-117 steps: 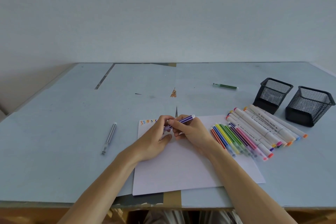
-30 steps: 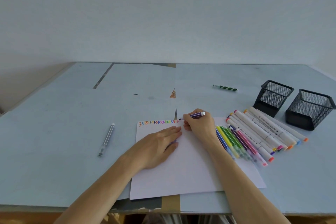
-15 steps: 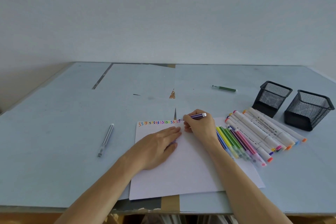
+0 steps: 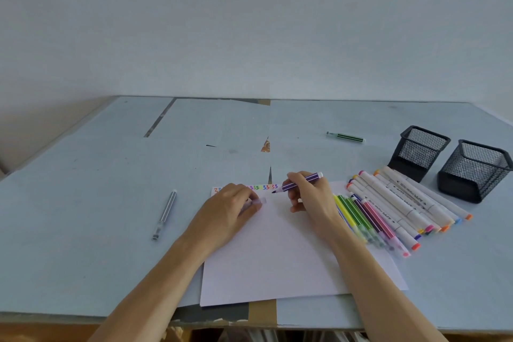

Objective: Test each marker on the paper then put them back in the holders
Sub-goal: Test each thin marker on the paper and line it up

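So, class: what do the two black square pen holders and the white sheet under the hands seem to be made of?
The black square pen holders look like matt wire mesh, probably metal: the table shows through the walls. The white sheet looks like thin matt paper, lying flat and taking ink marks.

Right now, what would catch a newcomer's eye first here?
The right hand holding a purple marker over the paper, beside a row of colourful squiggles along its top edge. To the right, a fan of markers lies before two black mesh holders.
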